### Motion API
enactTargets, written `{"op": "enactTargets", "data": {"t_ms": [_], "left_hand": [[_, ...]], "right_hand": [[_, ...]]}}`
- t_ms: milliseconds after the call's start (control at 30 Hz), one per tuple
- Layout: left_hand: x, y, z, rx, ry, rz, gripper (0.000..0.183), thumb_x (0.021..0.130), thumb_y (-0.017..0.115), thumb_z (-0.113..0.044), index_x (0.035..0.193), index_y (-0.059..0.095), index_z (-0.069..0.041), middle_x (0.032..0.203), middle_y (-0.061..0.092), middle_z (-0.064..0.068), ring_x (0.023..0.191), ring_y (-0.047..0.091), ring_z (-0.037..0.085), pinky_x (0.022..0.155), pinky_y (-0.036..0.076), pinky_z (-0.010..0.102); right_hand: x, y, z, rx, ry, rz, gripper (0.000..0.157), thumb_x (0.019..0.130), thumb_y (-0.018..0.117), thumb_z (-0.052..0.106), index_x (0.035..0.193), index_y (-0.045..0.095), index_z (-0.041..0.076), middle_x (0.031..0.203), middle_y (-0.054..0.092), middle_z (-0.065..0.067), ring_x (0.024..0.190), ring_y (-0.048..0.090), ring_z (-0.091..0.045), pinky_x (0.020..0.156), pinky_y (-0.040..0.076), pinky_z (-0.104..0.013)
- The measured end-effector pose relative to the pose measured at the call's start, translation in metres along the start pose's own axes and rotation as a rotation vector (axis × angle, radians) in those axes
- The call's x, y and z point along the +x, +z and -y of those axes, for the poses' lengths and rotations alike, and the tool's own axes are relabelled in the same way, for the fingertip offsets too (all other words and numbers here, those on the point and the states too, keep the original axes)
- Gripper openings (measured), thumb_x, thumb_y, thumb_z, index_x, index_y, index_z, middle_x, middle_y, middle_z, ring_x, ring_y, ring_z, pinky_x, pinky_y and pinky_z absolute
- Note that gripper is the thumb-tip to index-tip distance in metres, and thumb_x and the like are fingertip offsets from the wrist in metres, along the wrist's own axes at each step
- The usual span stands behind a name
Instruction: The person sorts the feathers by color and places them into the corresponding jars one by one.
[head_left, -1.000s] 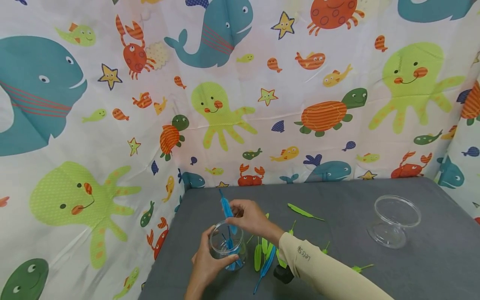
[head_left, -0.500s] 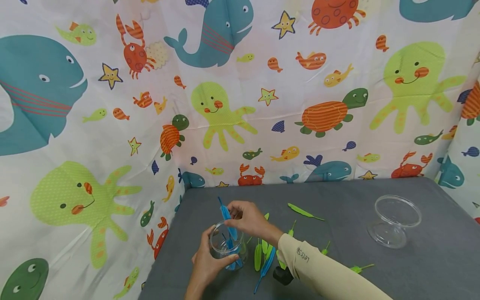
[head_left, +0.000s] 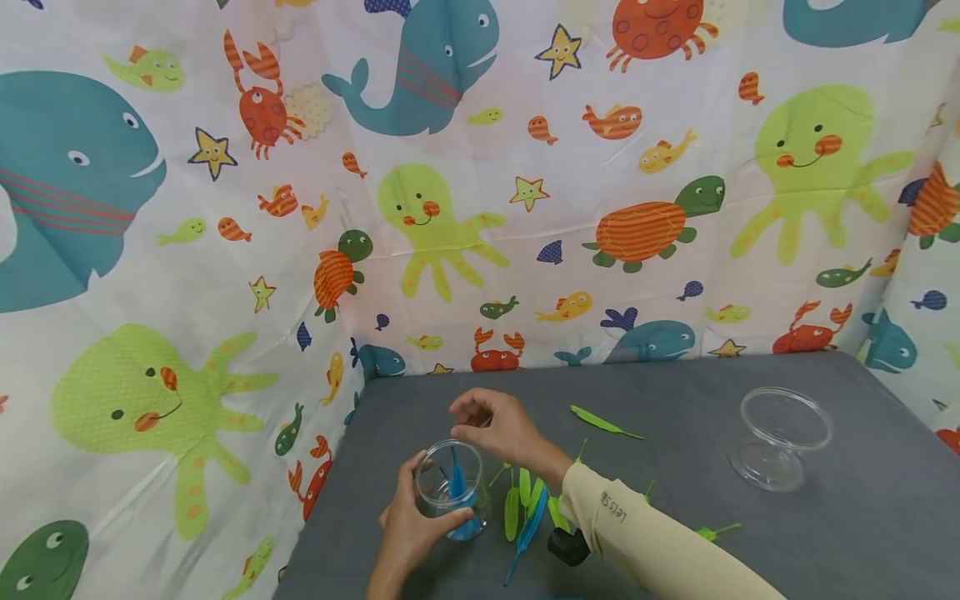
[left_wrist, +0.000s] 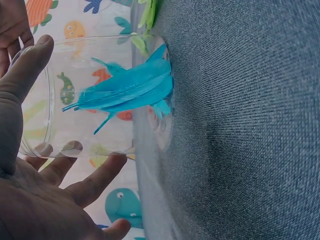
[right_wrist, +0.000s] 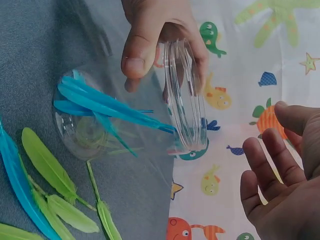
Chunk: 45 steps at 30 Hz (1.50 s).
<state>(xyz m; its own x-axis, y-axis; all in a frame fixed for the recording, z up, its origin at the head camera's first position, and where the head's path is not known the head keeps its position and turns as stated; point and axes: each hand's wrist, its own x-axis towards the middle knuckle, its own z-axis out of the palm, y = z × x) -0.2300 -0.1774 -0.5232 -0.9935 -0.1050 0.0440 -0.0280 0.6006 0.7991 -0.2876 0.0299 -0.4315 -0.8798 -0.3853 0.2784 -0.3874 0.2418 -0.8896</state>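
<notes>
My left hand (head_left: pixel 420 518) grips a clear jar (head_left: pixel 483 500) on the table, thumb on one side and fingers on the other. Several blue feathers (left_wrist: pixel 135 87) stand inside, their lower ends on the jar's bottom. Just above and beside the jar's mouth is my right hand (head_left: pixel 504 429), its fingers loosely bent and holding nothing. In the right wrist view that right hand (right_wrist: pixel 285 175) is apart from the jar's rim. Beside the jar lie several green feathers (right_wrist: pixel 47 160) and a blue feather (head_left: pixel 528 533), partly under the right forearm.
A clear stemmed bowl (head_left: pixel 783 425) stands at the right on the grey table (head_left: pixel 660 400). A single green feather (head_left: pixel 606 421) lies toward the back. Under the right wrist sits a black object (head_left: pixel 567 547). A curtain printed with sea animals (head_left: pixel 555 242) closes off the back and left.
The right hand let go of a blue feather, which dropped into the jar with the others. That hand has risen slightly; the left hand keeps its hold on the jar.
</notes>
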Motion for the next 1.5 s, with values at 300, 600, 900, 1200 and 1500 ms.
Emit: {"op": "enactTargets", "data": {"t_ms": [300, 600, 900, 1200, 1500], "left_hand": [[-0.001, -0.001, -0.001, 0.027, -0.006, -0.008, 0.107, 0.064, 0.096, -0.044, 0.151, 0.035, -0.028, 0.15, 0.055, 0.005, 0.123, 0.061, 0.04, 0.102, 0.021, 0.067], [-0.002, -0.001, -0.002, 0.04, -0.011, -0.017, 0.109, 0.064, 0.096, -0.045, 0.152, 0.035, -0.026, 0.149, 0.055, 0.008, 0.124, 0.06, 0.041, 0.101, 0.022, 0.066], [-0.002, 0.001, -0.004, 0.051, 0.004, -0.014, 0.11, 0.064, 0.096, -0.044, 0.153, 0.034, -0.024, 0.149, 0.055, 0.012, 0.124, 0.059, 0.043, 0.1, 0.023, 0.067], [-0.003, -0.001, -0.007, 0.054, -0.009, -0.008, 0.109, 0.064, 0.096, -0.044, 0.152, 0.034, -0.025, 0.15, 0.055, 0.01, 0.127, 0.058, 0.042, 0.102, 0.022, 0.066], [-0.003, 0.0, -0.009, 0.067, -0.041, -0.008, 0.111, 0.063, 0.096, -0.045, 0.153, 0.033, -0.026, 0.151, 0.053, 0.011, 0.127, 0.057, 0.043, 0.104, 0.021, 0.067]], "right_hand": [[-0.01, -0.009, -0.004, 0.008, 0.004, -0.011, 0.024, 0.094, 0.075, 0.02, 0.117, 0.07, 0.017, 0.103, 0.072, -0.003, 0.089, 0.067, -0.02, 0.075, 0.055, -0.025], [-0.023, -0.019, -0.013, -0.021, 0.027, -0.033, 0.023, 0.093, 0.075, 0.021, 0.114, 0.07, 0.014, 0.1, 0.07, -0.005, 0.085, 0.065, -0.017, 0.072, 0.053, -0.024], [-0.04, -0.029, -0.022, -0.058, 0.05, 0.002, 0.018, 0.093, 0.076, 0.022, 0.106, 0.068, 0.013, 0.093, 0.068, -0.003, 0.075, 0.061, -0.013, 0.069, 0.053, -0.024], [-0.062, -0.037, -0.035, -0.072, 0.044, 0.07, 0.019, 0.093, 0.075, 0.024, 0.108, 0.07, 0.012, 0.093, 0.069, -0.004, 0.076, 0.064, -0.015, 0.072, 0.055, -0.025], [-0.084, -0.044, -0.046, -0.118, 0.074, 0.256, 0.024, 0.091, 0.078, 0.026, 0.111, 0.071, 0.015, 0.107, 0.07, -0.003, 0.088, 0.069, -0.013, 0.081, 0.057, -0.029]]}}
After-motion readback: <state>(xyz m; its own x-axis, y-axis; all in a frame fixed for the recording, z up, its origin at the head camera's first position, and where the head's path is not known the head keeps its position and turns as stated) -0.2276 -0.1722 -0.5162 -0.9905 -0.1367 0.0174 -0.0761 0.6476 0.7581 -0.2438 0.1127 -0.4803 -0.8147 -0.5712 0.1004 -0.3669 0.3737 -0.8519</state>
